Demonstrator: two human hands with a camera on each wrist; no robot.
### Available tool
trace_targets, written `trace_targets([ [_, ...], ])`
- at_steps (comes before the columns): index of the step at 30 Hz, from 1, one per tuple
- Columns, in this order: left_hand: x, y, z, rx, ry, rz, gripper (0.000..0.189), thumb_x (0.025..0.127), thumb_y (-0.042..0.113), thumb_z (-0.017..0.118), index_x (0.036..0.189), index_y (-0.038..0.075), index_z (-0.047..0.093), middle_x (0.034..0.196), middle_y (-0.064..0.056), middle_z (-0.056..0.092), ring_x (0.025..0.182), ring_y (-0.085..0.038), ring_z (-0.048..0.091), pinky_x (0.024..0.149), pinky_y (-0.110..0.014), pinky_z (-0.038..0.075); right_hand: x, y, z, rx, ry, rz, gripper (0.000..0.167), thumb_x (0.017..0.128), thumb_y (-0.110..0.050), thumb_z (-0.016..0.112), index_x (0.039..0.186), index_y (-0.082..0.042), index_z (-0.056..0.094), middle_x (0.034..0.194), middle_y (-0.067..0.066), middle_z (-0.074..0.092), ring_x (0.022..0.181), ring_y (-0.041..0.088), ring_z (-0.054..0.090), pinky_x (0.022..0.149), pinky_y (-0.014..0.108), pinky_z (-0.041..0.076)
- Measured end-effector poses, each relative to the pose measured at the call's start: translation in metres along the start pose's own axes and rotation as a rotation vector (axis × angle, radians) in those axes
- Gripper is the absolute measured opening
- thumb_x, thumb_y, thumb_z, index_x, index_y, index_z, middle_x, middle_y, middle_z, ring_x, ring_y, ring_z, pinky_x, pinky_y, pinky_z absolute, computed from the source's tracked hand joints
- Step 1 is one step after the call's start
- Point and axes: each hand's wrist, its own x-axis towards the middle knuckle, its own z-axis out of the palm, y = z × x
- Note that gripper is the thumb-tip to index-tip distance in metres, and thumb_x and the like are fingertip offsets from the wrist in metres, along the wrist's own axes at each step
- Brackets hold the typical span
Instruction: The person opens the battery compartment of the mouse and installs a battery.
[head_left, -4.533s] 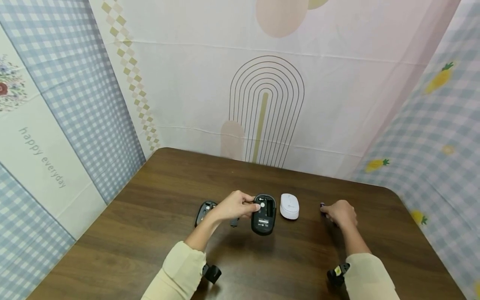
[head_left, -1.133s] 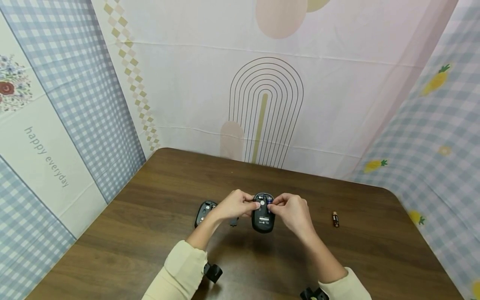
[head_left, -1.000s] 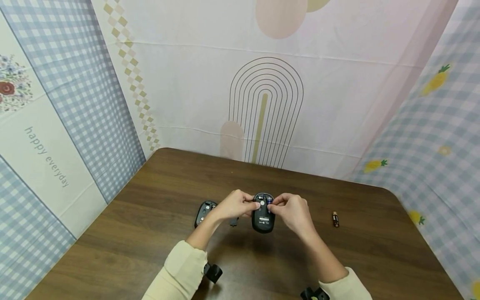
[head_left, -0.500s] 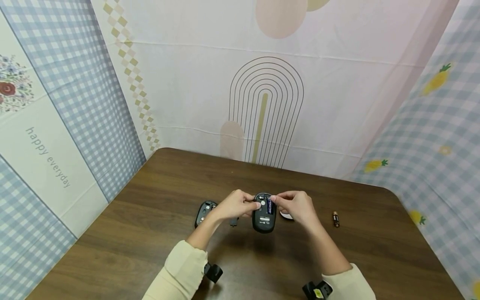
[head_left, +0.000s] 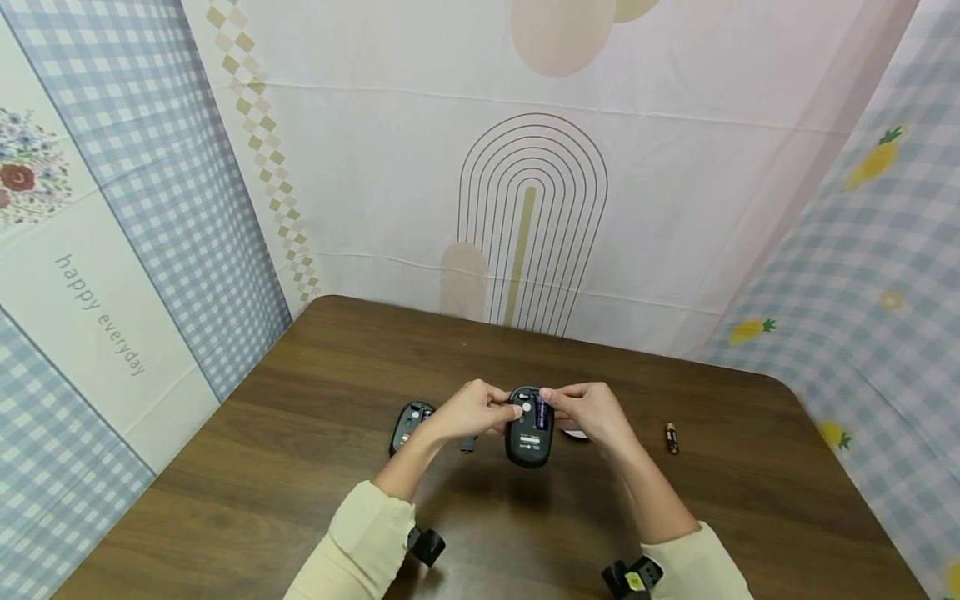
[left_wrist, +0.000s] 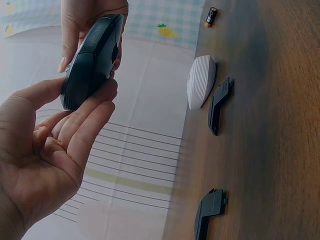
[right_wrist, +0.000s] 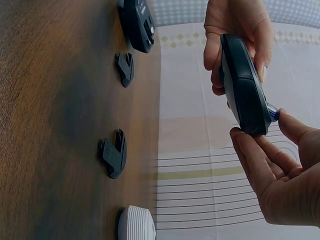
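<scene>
My left hand (head_left: pixel 468 410) holds a black computer mouse (head_left: pixel 528 446) above the table, underside facing me, thumb on its left edge. A purple battery (head_left: pixel 542 414) lies in the mouse's slot. At the slot's upper end, my right hand (head_left: pixel 597 414) has its thumb on the battery, with its fingers behind the mouse. In the right wrist view one end of the battery (right_wrist: pixel 273 112) sticks out under that thumb, and the fingertips touch the mouse's far side. A white mouse (head_left: pixel 576 434) rests on the table, mostly hidden behind the right hand.
Another black mouse (head_left: pixel 408 423) lies underside up at left, partly behind my left forearm. Two black battery covers (left_wrist: pixel 219 106) lie apart on the wooden table. A single loose battery (head_left: pixel 671 438) lies at right. A printed cloth hangs behind the table.
My right hand has brought the battery from the table's right side to the mouse. Its thumb has shifted to the battery's upper end; the battery now lies along the slot. The left hand stays put.
</scene>
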Motion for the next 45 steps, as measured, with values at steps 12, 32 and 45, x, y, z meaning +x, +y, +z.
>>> trace_targets([
  [12, 0.007, -0.014, -0.003, 0.020, 0.022, 0.018, 0.025, 0.088, 0.009, 0.060, 0.103, -0.010, 0.064, 0.084, -0.017, 0.068, 0.070, -0.023, 0.067, 0.062, -0.031, 0.054, 0.002, -0.002, 0.003, 0.089, -0.018, 0.005, 0.035, 0.085, -0.017, 0.068, 0.100, 0.015, 0.064, 0.090, 0.022, 0.066, 0.076, 0.027, 0.067, 0.072, 0.038, 0.053],
  [32, 0.009, -0.014, -0.004, 0.027, 0.020, 0.017, 0.027, 0.089, 0.009, 0.059, 0.107, -0.011, 0.063, 0.087, -0.018, 0.068, 0.072, -0.024, 0.067, 0.063, -0.030, 0.054, 0.004, -0.004, 0.006, 0.088, 0.009, 0.023, 0.028, 0.085, -0.012, 0.068, 0.098, 0.012, 0.066, 0.090, 0.021, 0.067, 0.077, 0.026, 0.067, 0.071, 0.036, 0.053],
  [45, 0.007, -0.011, -0.004, 0.026, 0.019, 0.013, 0.025, 0.089, 0.009, 0.059, 0.104, -0.011, 0.064, 0.086, -0.017, 0.068, 0.072, -0.023, 0.068, 0.064, -0.031, 0.054, 0.004, -0.004, 0.006, 0.089, 0.015, 0.004, 0.027, 0.085, -0.010, 0.067, 0.097, 0.014, 0.066, 0.091, 0.022, 0.066, 0.077, 0.026, 0.067, 0.069, 0.035, 0.054],
])
